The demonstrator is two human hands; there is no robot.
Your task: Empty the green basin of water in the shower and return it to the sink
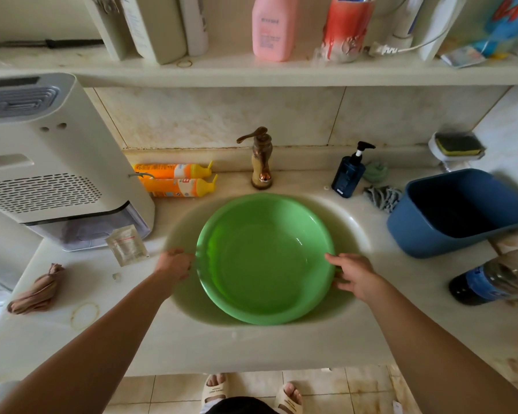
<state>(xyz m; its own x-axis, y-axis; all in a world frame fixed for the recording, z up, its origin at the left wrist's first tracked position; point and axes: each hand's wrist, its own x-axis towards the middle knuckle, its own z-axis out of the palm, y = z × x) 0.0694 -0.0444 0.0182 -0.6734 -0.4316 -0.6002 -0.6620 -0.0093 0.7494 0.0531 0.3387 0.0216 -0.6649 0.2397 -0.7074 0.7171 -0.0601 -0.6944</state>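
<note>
A: Sitting in the sink (353,222), the green basin (265,258) holds clear water. Where are the hands?

B: The left hand (175,264) is at its nine o'clock rim, fingers curled against the edge; the right hand (353,274) is at about four o'clock, fingers spread and touching the rim. Whether either has a firm grip, I cannot tell.

A: What's around it?

B: At twelve o'clock, a bronze faucet (260,158). At eleven, two orange bottles (177,179) lie on their sides; a large "B" shows on the nearer label, the rest is too blurred. At one o'clock stands a dark blue pump bottle (350,174), label unreadable. At two to three o'clock, a blue plastic bin (458,210) tilts on the counter.

A: And left?

B: At ten o'clock, a white appliance (51,162), with a small sachet (127,245) beside it, print too small. On the shelf above, a pink bottle (272,28) has faint lettering I cannot make out.
</note>
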